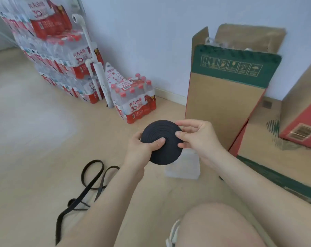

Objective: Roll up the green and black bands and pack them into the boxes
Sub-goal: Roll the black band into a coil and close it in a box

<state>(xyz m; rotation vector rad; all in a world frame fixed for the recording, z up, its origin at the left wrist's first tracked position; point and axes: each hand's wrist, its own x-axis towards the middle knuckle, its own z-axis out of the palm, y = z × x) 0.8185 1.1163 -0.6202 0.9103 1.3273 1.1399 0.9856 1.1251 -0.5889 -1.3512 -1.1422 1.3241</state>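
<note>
The loose black band (90, 182) vanishes behind the left forearm — its join to the roll (166, 150) hidden.

Water-bottle packs (62, 56) stacked at left: red wrap w/ white Chinese brand chars 农夫山泉 + a big "30" below them, repeated on several packs; small barcode labels too tiny to read. Single bottle pack (135, 100) on the floor nr the wall: same 农夫山泉 chars & "30" on its front, white sticker w/ barcode on top, illegible. White bag (113, 75) behind it: red Chinese print, blurred, can't read. Tall cardboard box (226, 97): green band w/ row of six handling pictograms, captions under them too small. Red box (301, 129) at right: printed label w/ barcode lines, unreadable.
</note>
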